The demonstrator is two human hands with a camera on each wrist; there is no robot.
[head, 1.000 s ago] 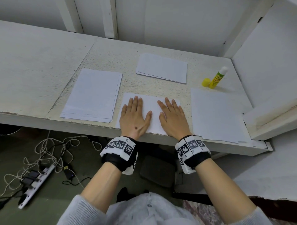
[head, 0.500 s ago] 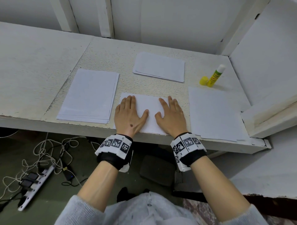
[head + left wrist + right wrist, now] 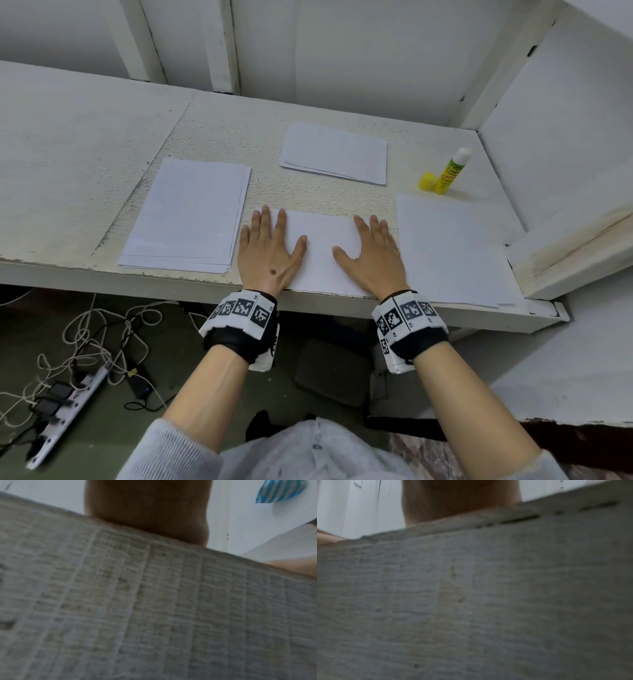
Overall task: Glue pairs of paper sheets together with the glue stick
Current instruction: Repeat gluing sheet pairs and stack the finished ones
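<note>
1. From the head view I see a stack of sheets toward the bench's front edge, left of my hands
2. My left hand lies flat, fingers straight and spread, pressing the left end of the centre sheet at the front edge
3. The left wrist view shows none of the papers: only blurred bench face, the underside of my wrist and a blue striped bag that the head view lacks
4. A second small stack sits toward the back edge, behind the centre sheet
5. My right hand lies flat too, fingers straight, on the sheet's right end, thumb pointing at the left thumb
6. The right wrist view gives only blurred bench edge and skin
7. A further pile lies by the front right corner
8. The glue stick stands uncapped near the back right corner, its yellow cap touching or just beside it; only the head view shows them
</note>
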